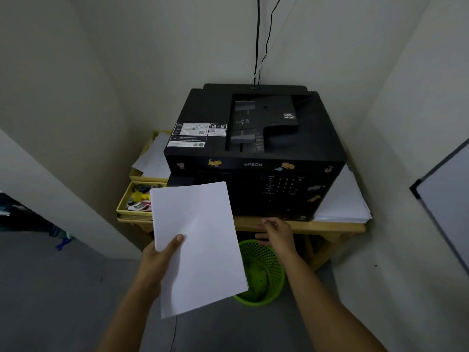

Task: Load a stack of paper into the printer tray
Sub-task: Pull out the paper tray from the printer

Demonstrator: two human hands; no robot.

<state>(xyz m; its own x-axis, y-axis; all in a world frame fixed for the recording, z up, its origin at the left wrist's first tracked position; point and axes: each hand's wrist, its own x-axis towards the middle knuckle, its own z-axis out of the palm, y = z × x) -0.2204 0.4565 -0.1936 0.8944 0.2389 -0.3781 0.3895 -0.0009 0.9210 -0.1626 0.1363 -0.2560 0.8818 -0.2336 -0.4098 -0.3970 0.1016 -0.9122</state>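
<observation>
A black Epson printer (256, 148) with cat stickers sits on a small wooden table (330, 227) in a corner. My left hand (160, 260) grips a stack of white paper (200, 247) by its left edge, thumb on top, holding it in front of the printer's lower left. My right hand (276, 232) is empty, fingers spread, at the table's front edge just below the printer's base. The printer's front tray is not visible; that area is dark and partly hidden by the paper.
Yellow trays (137, 199) with small items and loose sheets stand left of the printer. Another pile of white paper (345, 201) lies to its right. A green mesh bin (266, 273) stands on the floor under the table. A whiteboard (446, 199) leans at right. Cables (257, 39) run up the wall.
</observation>
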